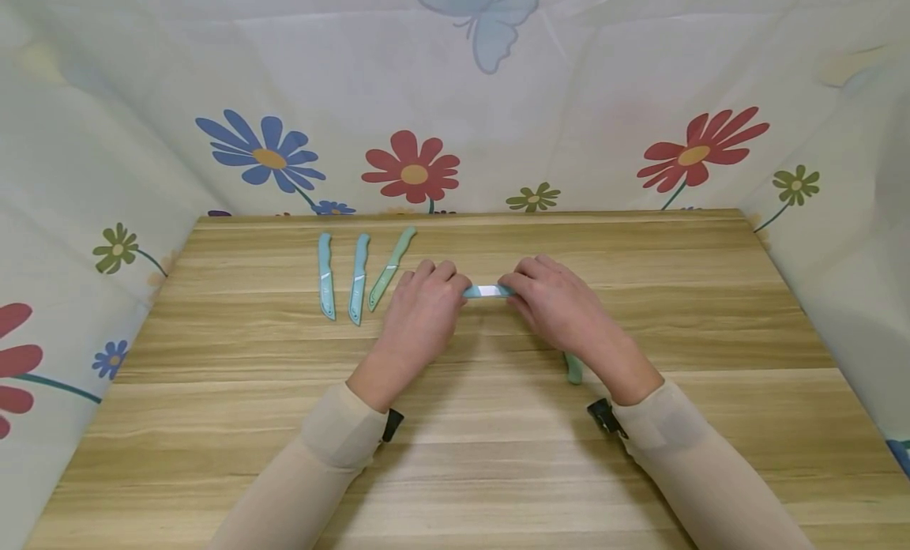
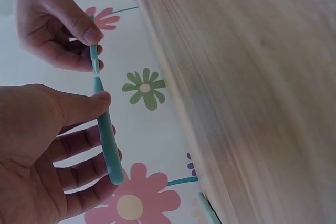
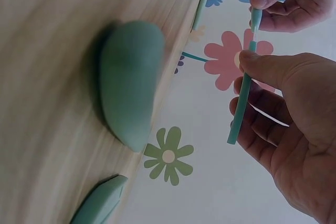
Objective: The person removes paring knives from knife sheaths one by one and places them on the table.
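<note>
A blue knife is held level between both hands above the table. My left hand [image 1: 426, 305] pinches its rounded handle [image 2: 107, 142] between thumb and fingers. At the other end, my right hand [image 1: 558, 301] pinches the flat blue sheath [image 3: 241, 106]. A short length of bright blade [image 1: 489, 291] shows between handle and sheath. Left of the left hand, two blue sheathed knives [image 1: 326, 277] and a green sheathed knife [image 1: 391, 269] lie side by side. Under the right forearm a green handle [image 1: 573, 368] lies on the table, the rest hidden by the arm.
The wooden table [image 1: 469, 471] ends at a back wall of flower-printed cloth [image 1: 569, 139], with more cloth at both sides. In the right wrist view a second green piece [image 3: 100, 203] lies on the table beyond the near green handle.
</note>
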Available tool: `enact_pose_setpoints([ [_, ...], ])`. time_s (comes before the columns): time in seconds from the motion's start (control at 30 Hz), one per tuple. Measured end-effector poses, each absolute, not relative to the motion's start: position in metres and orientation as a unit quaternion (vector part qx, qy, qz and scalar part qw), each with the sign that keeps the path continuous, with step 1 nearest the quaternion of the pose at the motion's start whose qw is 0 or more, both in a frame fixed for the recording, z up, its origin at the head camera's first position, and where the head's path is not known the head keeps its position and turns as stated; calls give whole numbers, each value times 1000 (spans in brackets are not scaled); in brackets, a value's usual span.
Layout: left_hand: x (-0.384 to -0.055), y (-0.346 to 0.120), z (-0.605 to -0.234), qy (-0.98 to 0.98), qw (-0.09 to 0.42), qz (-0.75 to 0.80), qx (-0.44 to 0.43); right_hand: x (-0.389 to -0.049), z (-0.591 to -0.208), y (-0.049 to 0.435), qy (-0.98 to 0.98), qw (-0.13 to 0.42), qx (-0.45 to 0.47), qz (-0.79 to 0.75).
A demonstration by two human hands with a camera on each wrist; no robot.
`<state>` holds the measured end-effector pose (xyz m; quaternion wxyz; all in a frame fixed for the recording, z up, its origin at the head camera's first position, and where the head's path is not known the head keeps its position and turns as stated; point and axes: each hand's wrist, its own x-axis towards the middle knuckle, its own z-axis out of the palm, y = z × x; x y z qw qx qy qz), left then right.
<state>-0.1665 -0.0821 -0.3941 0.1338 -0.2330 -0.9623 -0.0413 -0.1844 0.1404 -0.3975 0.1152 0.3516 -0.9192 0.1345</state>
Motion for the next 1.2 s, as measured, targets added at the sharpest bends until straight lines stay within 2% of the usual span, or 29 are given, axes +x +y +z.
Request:
enact_pose_setpoints([
  [1.2, -166, -84, -390, -965, 130, -54, -223, -186, -395, 143, -921, 112, 347, 137],
])
